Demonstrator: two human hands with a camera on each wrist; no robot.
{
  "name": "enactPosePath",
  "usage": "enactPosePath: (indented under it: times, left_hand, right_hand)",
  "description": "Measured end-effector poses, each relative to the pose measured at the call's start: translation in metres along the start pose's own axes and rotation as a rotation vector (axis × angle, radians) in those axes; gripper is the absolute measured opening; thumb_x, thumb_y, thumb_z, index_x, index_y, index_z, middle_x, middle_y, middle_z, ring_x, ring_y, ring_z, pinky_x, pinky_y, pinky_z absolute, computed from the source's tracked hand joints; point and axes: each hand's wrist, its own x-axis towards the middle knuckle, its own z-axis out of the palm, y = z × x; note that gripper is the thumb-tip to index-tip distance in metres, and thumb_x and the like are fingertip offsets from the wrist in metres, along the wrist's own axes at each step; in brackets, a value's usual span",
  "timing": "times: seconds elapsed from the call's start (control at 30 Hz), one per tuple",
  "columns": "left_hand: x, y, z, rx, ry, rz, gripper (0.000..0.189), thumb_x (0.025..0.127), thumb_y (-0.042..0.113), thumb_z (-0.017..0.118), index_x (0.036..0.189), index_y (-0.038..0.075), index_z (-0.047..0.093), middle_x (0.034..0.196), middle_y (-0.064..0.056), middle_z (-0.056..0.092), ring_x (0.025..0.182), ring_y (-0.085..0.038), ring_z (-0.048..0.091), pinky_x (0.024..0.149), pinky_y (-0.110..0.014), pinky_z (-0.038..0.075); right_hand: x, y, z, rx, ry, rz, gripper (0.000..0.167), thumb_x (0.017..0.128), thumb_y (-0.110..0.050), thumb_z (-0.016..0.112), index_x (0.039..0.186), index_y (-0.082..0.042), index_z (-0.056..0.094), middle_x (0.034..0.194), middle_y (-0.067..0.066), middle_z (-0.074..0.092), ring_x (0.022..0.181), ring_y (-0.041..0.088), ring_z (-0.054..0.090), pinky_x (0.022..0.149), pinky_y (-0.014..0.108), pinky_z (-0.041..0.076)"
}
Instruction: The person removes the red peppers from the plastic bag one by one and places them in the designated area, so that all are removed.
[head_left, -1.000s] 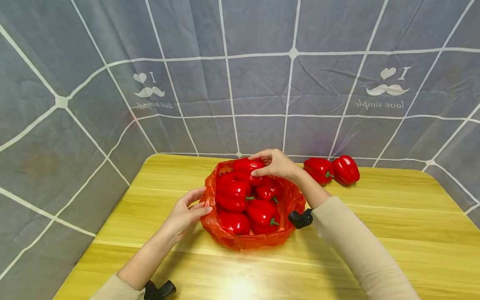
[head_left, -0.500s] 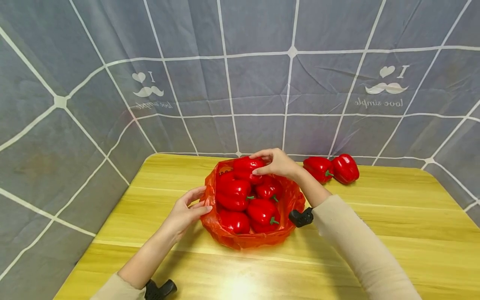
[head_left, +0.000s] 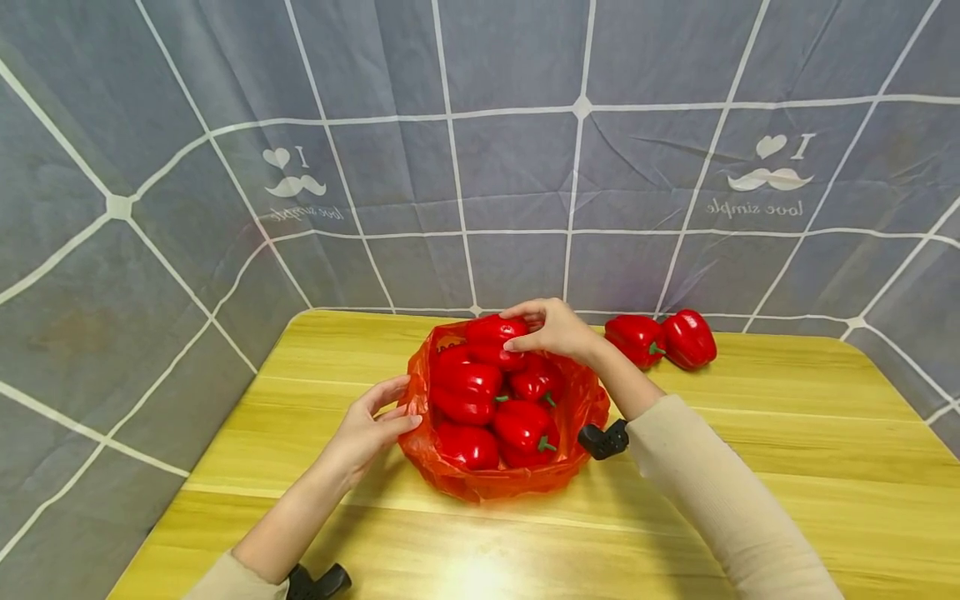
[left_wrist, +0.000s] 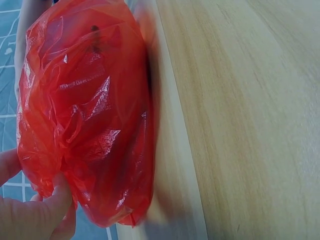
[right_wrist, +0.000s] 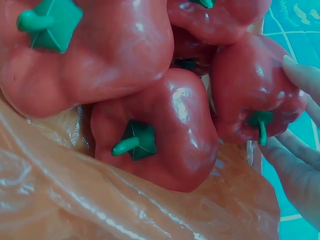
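A translucent red plastic bag (head_left: 495,487) stands open-topped on the table, holding several glossy red bell peppers with green stems. At its left rim my left hand (head_left: 367,429) pinches the plastic between thumb and fingers; the left wrist view shows the crumpled bag side (left_wrist: 95,130) beside that thumb. My right hand (head_left: 555,329) reaches over the bag's back and grips the rearmost bell pepper (head_left: 487,337), which lies on top of the others. In the right wrist view, the fingers touch this pepper (right_wrist: 250,90) from the right, its stem turned downward. Some peppers beneath are partly hidden.
Two more red bell peppers, one (head_left: 636,340) with its stem showing and another (head_left: 690,340), lie side by side at the table's back edge, right of the bag. A grey checked curtain (head_left: 517,183) hangs behind the wood-grain table (head_left: 750,467).
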Motion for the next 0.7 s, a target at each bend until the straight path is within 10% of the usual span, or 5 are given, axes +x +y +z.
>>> enactPosePath:
  times: [0.7]
  left_hand:
    - [0.0, -0.001, -0.002, -0.004, -0.004, 0.001, 0.058, 0.085, -0.004, 0.061, 0.138, 0.002, 0.038, 0.137, -0.018, 0.035, 0.115, -0.027, 0.051, 0.084, -0.027, 0.05]
  right_hand:
    - [-0.015, -0.019, -0.015, 0.024, 0.054, 0.022, 0.048, 0.074, -0.01, 0.077, 0.119, -0.003, 0.062, 0.119, 0.016, 0.06, 0.107, 0.031, 0.058, 0.081, 0.039, 0.053]
